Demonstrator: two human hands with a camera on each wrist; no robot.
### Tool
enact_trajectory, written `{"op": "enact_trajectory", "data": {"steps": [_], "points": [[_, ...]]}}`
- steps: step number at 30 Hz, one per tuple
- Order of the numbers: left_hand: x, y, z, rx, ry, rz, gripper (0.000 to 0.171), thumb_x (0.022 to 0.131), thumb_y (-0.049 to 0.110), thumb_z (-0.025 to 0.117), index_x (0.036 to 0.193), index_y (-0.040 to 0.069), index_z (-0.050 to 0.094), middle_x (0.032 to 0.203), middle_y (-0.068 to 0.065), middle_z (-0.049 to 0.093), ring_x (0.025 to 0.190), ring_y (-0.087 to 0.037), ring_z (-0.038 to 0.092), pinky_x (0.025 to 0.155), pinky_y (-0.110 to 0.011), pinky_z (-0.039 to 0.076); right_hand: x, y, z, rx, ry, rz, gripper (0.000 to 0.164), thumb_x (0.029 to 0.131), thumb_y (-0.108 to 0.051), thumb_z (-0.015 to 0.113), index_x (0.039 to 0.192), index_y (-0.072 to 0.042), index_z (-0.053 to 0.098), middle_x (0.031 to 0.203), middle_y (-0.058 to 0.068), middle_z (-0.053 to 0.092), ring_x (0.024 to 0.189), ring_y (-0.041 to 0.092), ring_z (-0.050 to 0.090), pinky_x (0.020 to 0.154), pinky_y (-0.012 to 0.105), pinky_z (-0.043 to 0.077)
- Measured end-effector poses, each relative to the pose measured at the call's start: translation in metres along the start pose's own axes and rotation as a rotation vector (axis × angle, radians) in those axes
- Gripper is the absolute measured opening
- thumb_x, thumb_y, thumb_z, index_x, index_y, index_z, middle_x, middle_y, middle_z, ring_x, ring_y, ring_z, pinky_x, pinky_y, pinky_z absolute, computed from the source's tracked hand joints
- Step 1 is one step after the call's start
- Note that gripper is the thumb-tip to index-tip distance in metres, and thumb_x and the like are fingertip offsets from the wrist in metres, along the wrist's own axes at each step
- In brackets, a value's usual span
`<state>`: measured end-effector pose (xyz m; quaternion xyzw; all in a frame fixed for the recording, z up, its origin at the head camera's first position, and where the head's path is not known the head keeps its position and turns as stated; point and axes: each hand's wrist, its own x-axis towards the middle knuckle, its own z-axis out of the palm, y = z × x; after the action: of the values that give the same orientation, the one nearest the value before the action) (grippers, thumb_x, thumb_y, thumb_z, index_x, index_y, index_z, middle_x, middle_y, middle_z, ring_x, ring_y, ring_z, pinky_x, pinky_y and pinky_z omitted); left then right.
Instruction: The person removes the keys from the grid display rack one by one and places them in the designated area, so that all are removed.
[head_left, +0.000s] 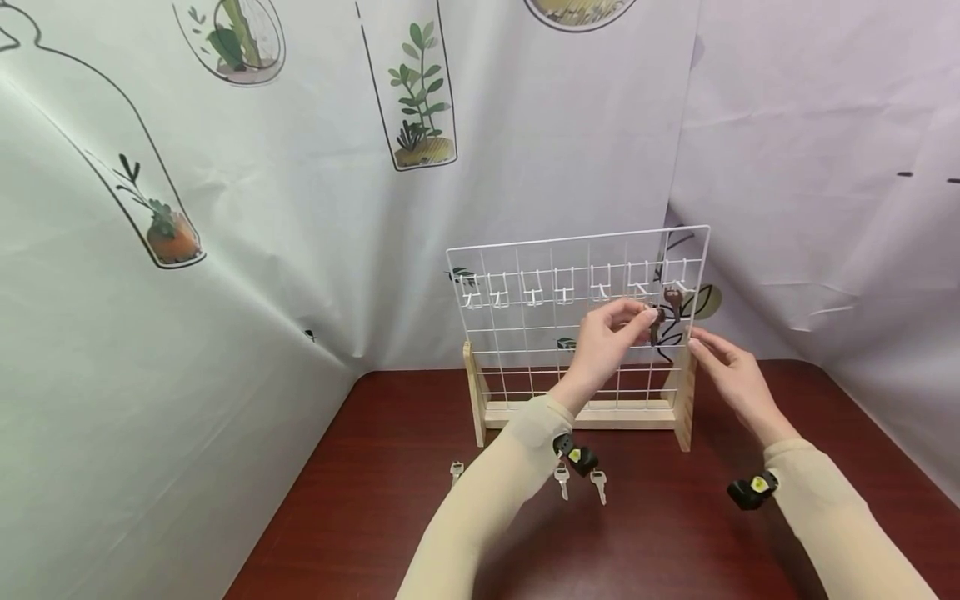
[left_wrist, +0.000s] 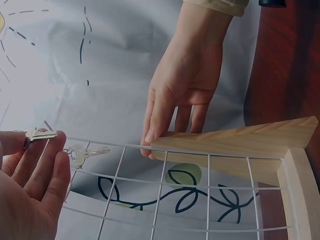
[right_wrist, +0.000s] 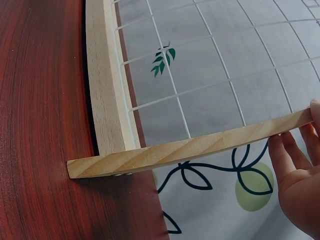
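Red desk (head_left: pixel 337 517), white rack (head_left: pixel 630 417). Left hand (head_left: pixel 606 340) pinches a key (left_wrist: pixel 46 135), maybe to hang it; right hand (head_left: pixel 731 375) pinches the rack's side. Next probably needs aiming at a hook (head_left: pixel 638 289).

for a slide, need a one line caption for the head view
Left hand pinches a key in front of a white wire grid while the right hand grips its wooden upright.

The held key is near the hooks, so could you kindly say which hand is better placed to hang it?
Left, most likely: the left hand pinches the key near the hooks, while the right hand holds the wooden post.
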<state>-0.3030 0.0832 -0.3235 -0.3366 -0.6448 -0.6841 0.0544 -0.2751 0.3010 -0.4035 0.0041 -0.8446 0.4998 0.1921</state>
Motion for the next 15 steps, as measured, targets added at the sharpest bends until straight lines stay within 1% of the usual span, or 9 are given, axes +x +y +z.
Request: {"op": "enact_trajectory", "data": {"steps": [1,5,6,9,13,15], "points": [[-0.002,0.000,0.000,0.007,-0.003,-0.004,0.020,0.097,0.018,0.070,0.101,-0.002,0.071,0.092,-0.014,0.075,0.069,-0.004,0.068,0.072,-0.028,0.060,0.000,0.001,0.000,-0.002,-0.002,0.000,0.060,0.104,-0.046,0.052,0.151,-0.009,0.047,0.151,0.020,0.046,0.137,0.027,0.043,0.108,0.051,0.041],[-0.008,0.001,-0.002,0.020,-0.008,-0.018,0.020,0.097,0.019,0.070,0.100,0.000,0.072,0.092,-0.014,0.075,0.069,-0.003,0.067,0.071,-0.027,0.060,0.001,0.003,0.000,0.007,-0.013,-0.005,0.060,0.105,-0.044,0.051,0.151,-0.007,0.045,0.151,0.023,0.044,0.137,0.036,0.041,0.106,0.060,0.038],[-0.010,0.001,-0.002,0.019,-0.009,-0.019,0.020,0.097,0.019,0.069,0.100,0.000,0.072,0.092,-0.014,0.075,0.070,-0.003,0.067,0.071,-0.027,0.060,0.001,0.003,0.000,0.010,-0.014,-0.005,0.059,0.105,-0.043,0.051,0.151,-0.007,0.045,0.152,0.023,0.043,0.137,0.038,0.041,0.106,0.060,0.038],[-0.014,0.000,-0.003,0.017,-0.013,-0.021,0.021,0.097,0.019,0.069,0.100,-0.001,0.072,0.091,-0.015,0.075,0.071,-0.004,0.068,0.072,-0.029,0.060,0.002,0.003,0.000,0.007,-0.011,-0.002,0.059,0.105,-0.044,0.051,0.151,-0.008,0.045,0.152,0.022,0.044,0.137,0.037,0.041,0.107,0.059,0.039],[-0.020,-0.003,-0.006,0.048,-0.021,-0.035,0.023,0.098,0.023,0.069,0.101,0.001,0.073,0.089,-0.011,0.075,0.073,-0.007,0.069,0.074,-0.034,0.061,0.002,0.001,0.000,0.011,-0.006,-0.003,0.059,0.104,-0.044,0.052,0.151,-0.009,0.046,0.152,0.021,0.044,0.138,0.036,0.041,0.108,0.058,0.038],[-0.024,-0.004,-0.007,0.083,-0.021,-0.040,0.023,0.098,0.025,0.068,0.101,0.003,0.074,0.088,-0.009,0.075,0.072,-0.006,0.068,0.072,-0.032,0.060,0.002,0.001,0.000,0.016,-0.006,-0.006,0.059,0.104,-0.044,0.052,0.151,-0.008,0.046,0.152,0.022,0.044,0.138,0.037,0.040,0.108,0.060,0.037]]}}
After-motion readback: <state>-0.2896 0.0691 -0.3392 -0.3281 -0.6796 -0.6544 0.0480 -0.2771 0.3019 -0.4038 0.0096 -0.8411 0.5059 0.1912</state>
